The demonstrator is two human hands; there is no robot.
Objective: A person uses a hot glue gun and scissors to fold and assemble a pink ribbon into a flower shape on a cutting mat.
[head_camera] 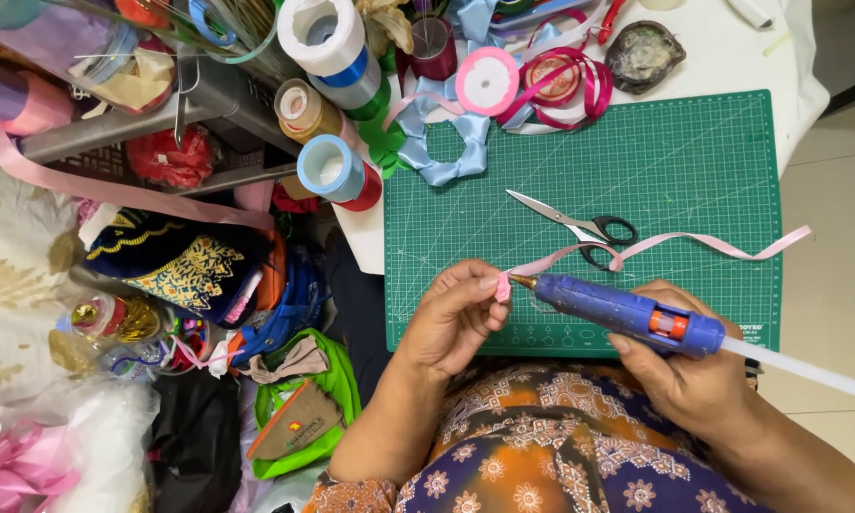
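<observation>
We pinch the folded end of the pink ribbon [503, 282] between the thumb and fingers of our left hand [456, 318], just above the near edge of the green cutting mat [693, 152]. Our right hand [689, 375] wraps closed around the blue glue gun [627, 316], its brass tip touching the fold. To do this well, we judge a small bead is enough, with fingertips kept clear of the hot nozzle. The ribbon's loose length trails across the mat past the scissors [579, 226]; a blue satin bow [441, 142] and ribbon spools [337, 171] sit at the mat's far-left corner.
</observation>
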